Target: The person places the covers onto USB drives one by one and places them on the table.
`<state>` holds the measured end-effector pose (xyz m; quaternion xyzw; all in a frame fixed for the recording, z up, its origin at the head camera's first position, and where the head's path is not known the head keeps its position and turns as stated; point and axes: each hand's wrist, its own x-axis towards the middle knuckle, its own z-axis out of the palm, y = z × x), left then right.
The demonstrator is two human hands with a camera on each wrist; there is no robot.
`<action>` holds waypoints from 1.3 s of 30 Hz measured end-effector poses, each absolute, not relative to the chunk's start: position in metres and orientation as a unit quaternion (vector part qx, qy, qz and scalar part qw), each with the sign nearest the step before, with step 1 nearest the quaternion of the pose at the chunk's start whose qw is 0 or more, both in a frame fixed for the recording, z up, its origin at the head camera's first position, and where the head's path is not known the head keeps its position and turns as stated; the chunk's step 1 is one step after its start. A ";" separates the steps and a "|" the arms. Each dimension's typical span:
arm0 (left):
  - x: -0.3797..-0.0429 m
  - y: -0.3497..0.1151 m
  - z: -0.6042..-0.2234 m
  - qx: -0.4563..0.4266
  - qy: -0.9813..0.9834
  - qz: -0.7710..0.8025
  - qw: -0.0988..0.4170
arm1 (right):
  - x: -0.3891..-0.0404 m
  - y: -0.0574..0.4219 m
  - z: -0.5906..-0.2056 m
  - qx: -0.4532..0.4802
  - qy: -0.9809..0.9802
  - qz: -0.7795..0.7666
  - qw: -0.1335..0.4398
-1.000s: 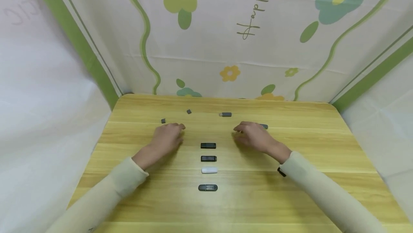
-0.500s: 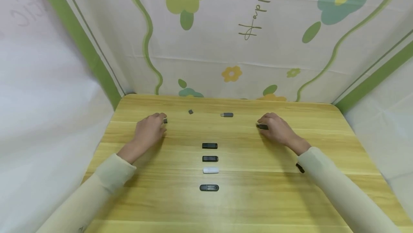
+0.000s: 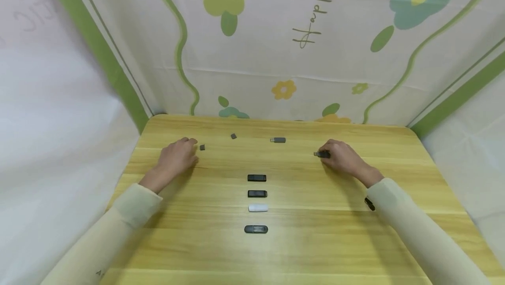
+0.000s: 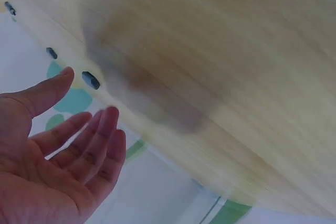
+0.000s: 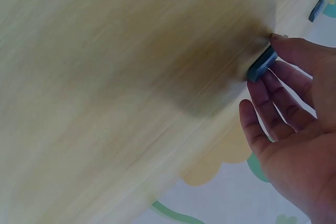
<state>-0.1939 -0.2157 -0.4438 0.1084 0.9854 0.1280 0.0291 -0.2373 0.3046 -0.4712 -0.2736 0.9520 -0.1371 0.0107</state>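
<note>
My right hand pinches a dark USB stick between thumb and fingers at the right rear of the table; its metal plug points left. In the right wrist view the stick's body shows between thumb and fingertips, close over the wood. My left hand is held with loosely bent, parted fingers and nothing in them. Just right of its fingertips lies a small dark USB cap, which the left wrist view shows as a dark block beyond the thumb.
A second small cap and an uncapped grey USB stick lie near the back edge. Down the middle run two black sticks, a white one and a dark rounded one. Another black object lies beside the right sleeve.
My left hand has moved left past the nearer cap, which stays on the table. The right hand has moved right and taken hold of the dark USB stick.
</note>
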 end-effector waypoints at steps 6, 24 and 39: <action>-0.205 -0.212 -0.453 0.142 0.980 0.132 0.030 | -0.236 0.305 -0.472 -0.268 0.953 -0.137 0.016; -0.223 -0.204 -0.463 0.130 0.982 0.133 0.021 | -0.235 0.304 -0.474 -0.261 0.953 -0.154 0.002; -0.222 -0.207 -0.460 0.126 0.980 0.156 0.007 | -0.237 0.305 -0.476 -0.271 0.950 -0.153 0.007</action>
